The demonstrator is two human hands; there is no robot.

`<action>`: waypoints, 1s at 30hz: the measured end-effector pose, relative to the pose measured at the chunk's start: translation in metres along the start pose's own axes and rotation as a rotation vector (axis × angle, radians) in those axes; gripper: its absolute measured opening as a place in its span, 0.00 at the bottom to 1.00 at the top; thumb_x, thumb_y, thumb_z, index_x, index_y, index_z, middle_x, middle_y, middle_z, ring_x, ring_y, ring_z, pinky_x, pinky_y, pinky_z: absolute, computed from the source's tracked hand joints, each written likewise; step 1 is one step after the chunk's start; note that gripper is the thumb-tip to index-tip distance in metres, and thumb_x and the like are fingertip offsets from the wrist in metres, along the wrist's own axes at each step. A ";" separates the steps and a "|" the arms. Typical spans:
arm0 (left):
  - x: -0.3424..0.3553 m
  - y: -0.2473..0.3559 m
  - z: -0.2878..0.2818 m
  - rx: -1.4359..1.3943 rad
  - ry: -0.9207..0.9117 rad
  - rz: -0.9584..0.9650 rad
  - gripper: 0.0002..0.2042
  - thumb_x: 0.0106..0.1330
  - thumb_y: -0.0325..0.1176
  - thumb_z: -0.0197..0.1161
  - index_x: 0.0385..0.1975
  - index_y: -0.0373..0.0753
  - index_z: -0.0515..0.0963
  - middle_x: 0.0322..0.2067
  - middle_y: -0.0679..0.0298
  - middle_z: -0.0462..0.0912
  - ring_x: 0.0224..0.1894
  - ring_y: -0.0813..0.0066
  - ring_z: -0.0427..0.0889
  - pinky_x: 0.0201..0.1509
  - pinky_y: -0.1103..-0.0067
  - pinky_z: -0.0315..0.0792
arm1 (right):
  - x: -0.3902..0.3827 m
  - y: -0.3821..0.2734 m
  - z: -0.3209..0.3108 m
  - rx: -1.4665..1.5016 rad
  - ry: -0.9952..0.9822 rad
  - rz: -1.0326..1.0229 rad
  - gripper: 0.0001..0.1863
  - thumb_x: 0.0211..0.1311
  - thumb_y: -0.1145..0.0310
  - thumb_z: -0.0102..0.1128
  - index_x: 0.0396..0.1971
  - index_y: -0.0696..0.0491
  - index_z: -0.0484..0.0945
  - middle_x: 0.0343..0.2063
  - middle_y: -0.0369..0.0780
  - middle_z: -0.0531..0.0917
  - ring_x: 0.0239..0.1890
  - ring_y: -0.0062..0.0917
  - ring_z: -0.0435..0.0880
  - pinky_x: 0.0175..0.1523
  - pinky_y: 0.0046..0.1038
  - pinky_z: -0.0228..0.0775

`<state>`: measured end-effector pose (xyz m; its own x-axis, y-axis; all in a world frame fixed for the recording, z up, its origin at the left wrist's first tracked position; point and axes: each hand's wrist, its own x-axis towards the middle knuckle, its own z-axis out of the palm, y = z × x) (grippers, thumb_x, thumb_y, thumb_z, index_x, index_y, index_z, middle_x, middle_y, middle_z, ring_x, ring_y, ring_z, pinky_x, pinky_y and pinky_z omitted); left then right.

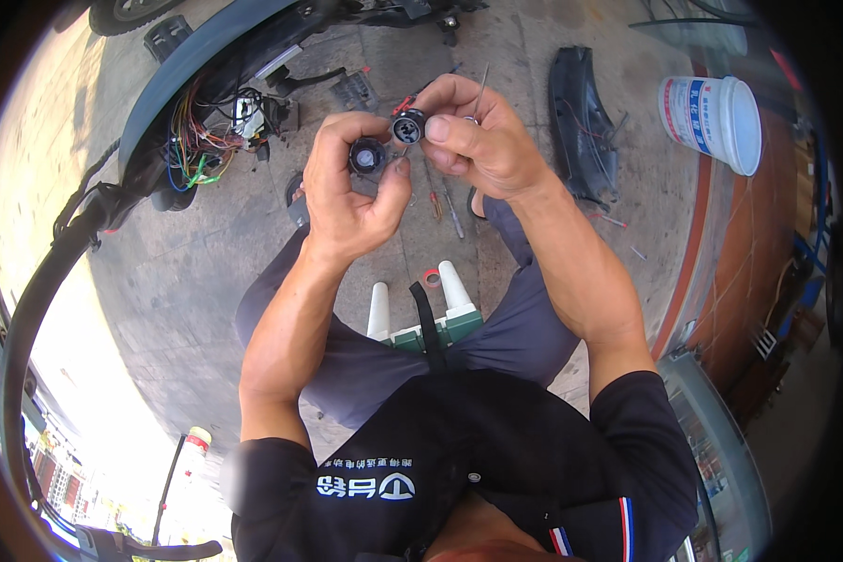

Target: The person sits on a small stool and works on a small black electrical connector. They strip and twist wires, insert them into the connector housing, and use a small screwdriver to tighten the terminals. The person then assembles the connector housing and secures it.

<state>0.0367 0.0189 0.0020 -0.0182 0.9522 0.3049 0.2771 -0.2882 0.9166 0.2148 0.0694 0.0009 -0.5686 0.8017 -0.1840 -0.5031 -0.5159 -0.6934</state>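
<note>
I have my left hand (351,192) pinched around a small round black plug (367,155), and my right hand (478,140) gripping a second round connector (408,127) with a pale face and a thin metal pin (482,89), both held up just beside each other over the concrete floor (187,272). Far right lies a white plastic bucket (717,120) on its side with a blue-and-red label, beside a black curved panel (579,117). Far left, coloured wires (201,140) spill from a scooter body (173,75).
</note>
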 end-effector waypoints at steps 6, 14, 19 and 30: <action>-0.002 -0.001 -0.008 -0.018 -0.012 -0.028 0.17 0.51 0.23 0.62 0.43 0.34 0.73 0.37 0.57 0.78 0.36 0.66 0.77 0.42 0.75 0.71 | 0.003 -0.001 0.005 -0.090 0.020 -0.007 0.11 0.61 0.75 0.65 0.43 0.60 0.77 0.23 0.32 0.77 0.21 0.10 0.71 0.23 0.15 0.59; -0.003 -0.001 -0.014 -0.013 -0.002 -0.041 0.18 0.52 0.23 0.61 0.45 0.34 0.73 0.38 0.56 0.78 0.38 0.65 0.77 0.44 0.74 0.72 | 0.007 0.001 0.009 -0.150 0.003 -0.012 0.12 0.60 0.75 0.66 0.42 0.59 0.78 0.27 0.32 0.80 0.25 0.10 0.73 0.26 0.15 0.63; -0.001 0.001 -0.019 0.060 -0.011 -0.031 0.18 0.52 0.22 0.60 0.46 0.34 0.73 0.39 0.55 0.78 0.39 0.63 0.77 0.46 0.73 0.72 | 0.007 0.005 0.011 -0.432 0.025 -0.095 0.10 0.59 0.75 0.66 0.41 0.58 0.79 0.29 0.31 0.81 0.26 0.09 0.74 0.29 0.15 0.65; -0.004 -0.008 -0.023 0.073 -0.005 -0.070 0.18 0.56 0.22 0.61 0.49 0.34 0.73 0.40 0.57 0.78 0.41 0.69 0.78 0.48 0.76 0.72 | 0.011 0.009 0.022 -0.859 0.105 -0.390 0.12 0.48 0.76 0.70 0.34 0.53 0.81 0.19 0.30 0.77 0.19 0.10 0.71 0.26 0.17 0.63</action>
<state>0.0119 0.0148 -0.0008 -0.0358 0.9704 0.2390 0.3447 -0.2125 0.9143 0.1898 0.0671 0.0083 -0.3793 0.9151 0.1365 0.0294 0.1594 -0.9868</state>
